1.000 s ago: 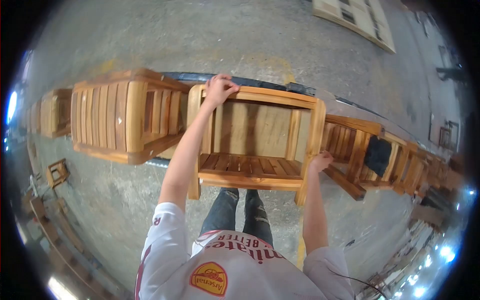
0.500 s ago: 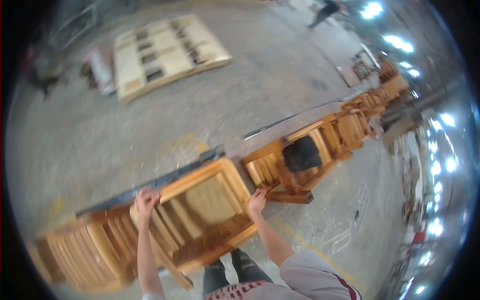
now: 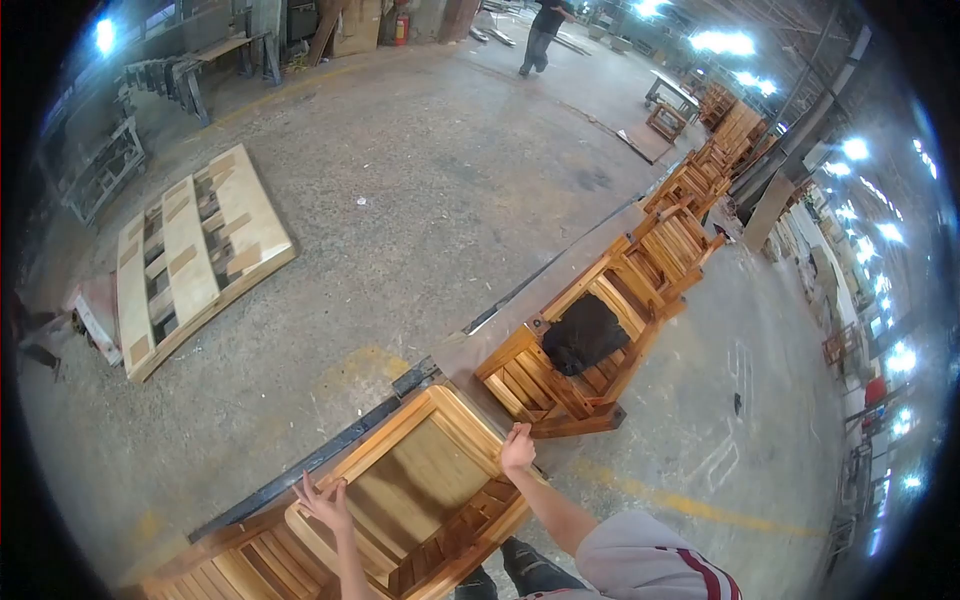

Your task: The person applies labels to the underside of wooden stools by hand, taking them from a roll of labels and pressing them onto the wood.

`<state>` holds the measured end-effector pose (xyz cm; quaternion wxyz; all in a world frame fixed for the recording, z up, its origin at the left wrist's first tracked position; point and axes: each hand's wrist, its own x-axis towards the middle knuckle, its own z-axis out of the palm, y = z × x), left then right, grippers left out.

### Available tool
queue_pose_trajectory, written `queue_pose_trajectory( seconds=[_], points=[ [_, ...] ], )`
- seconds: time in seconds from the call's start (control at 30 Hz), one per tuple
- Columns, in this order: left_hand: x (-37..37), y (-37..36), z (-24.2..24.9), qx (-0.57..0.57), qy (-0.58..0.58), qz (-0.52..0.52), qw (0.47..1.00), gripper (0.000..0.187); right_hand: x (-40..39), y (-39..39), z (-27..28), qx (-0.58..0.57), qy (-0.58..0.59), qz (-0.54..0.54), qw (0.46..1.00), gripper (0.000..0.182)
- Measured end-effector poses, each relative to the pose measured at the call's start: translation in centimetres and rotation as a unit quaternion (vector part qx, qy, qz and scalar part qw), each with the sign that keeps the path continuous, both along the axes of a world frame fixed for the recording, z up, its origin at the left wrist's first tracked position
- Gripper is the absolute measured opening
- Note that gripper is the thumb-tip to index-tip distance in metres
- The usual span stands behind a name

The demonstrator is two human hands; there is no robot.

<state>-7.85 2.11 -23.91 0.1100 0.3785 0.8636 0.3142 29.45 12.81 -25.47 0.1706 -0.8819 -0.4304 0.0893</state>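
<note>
A varnished wooden chair [image 3: 428, 490] with a rounded frame and slats lies in front of me, low in the view. My left hand [image 3: 325, 503] is at the left side of its frame, fingers spread apart over the wood. At the opposite side, my right hand [image 3: 518, 450] is closed on the frame's edge, its fingers curled in. Just beyond the right hand stands another slatted wooden chair [image 3: 510, 375] with a black cloth-like piece [image 3: 585, 335] on it. More slatted wood [image 3: 250, 565] continues below my left hand, cut off by the view's edge.
A line of wooden chairs [image 3: 690, 190] runs away to the upper right beside a dark floor rail [image 3: 300, 470]. A pale wooden pallet [image 3: 190, 250] lies on the concrete floor at left. Far off, a person [image 3: 543, 40] is on foot. A yellow line [image 3: 700, 507] marks the floor at right.
My view has tilted up and turned, so the chair sits lower and more of the hall shows. The left hand's fingers have spread; the right hand stays at the frame's edge.
</note>
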Motion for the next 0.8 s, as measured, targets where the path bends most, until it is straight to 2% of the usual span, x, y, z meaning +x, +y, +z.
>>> queue_pose_trajectory(
  seconds=[0.07,0.13,0.23,0.27,0.33,0.37,0.43,0.57,0.7,0.8],
  points=[
    [1.1,-0.2,-0.5,-0.001,0.014,0.038,0.999,0.012,0.0,-0.1,0.1,0.002,-0.001,0.003,1.000,0.014],
    [2.3,-0.1,-1.6,0.017,-0.028,0.108,0.994,0.025,0.0,-0.3,-0.2,0.037,-0.007,0.020,0.999,0.013],
    [3.2,-0.3,-2.7,-0.015,0.132,0.157,0.979,0.078,0.0,-0.3,-0.1,0.025,-0.007,0.015,1.000,0.013],
    [2.5,-0.5,-5.4,-0.054,0.335,0.143,0.930,0.087,0.0,-0.5,0.0,0.027,-0.009,0.015,0.999,0.013],
    [2.6,-0.1,-4.2,-0.059,0.330,0.155,0.929,0.089,0.0,-0.3,-0.2,0.036,-0.010,0.018,0.999,0.013],
    [3.1,-0.2,-2.8,-0.024,0.122,0.176,0.976,0.083,-0.1,-0.3,-0.3,0.036,-0.010,0.018,0.999,0.013],
    [3.2,0.1,-1.3,0.009,-0.076,0.190,0.979,0.070,0.0,-0.3,-0.3,0.038,-0.010,0.017,0.999,0.014],
    [1.7,-0.2,-3.7,-0.023,-0.049,0.176,0.983,0.041,0.0,-0.3,-0.6,0.051,-0.017,0.015,0.998,0.014],
    [2.5,0.1,-0.1,0.004,-0.108,0.179,0.978,0.037,0.0,-0.4,-0.2,0.019,-0.016,0.013,1.000,0.013],
    [1.7,-1.1,-2.5,0.060,-0.081,0.128,0.987,0.034,0.0,-0.3,0.0,0.027,-0.007,0.016,0.999,0.013]
  ],
)
